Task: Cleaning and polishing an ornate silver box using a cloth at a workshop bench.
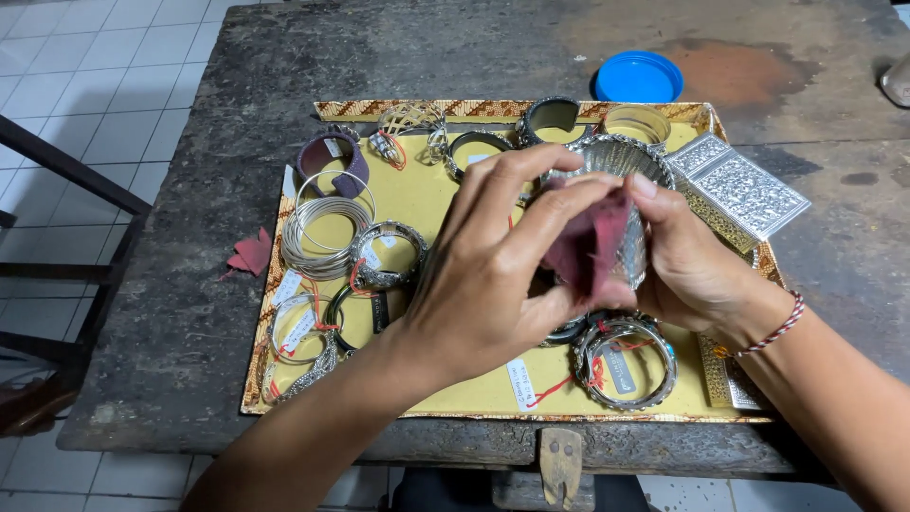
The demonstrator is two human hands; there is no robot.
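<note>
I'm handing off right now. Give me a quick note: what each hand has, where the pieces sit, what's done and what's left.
Left hand: presses a dark red cloth against the wide silver cuff.
Right hand: grips the cuff from the other side, above the yellow tray.
On the tray: tagged bangles, coiled wire bracelet, embossed silver box.
Done: cuff lifted, cloth on it.
Left: probably finishing the rubbing; the other pieces lie untouched.

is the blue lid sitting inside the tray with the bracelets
No, the blue lid lies on the dark table, beyond the tray.
</note>
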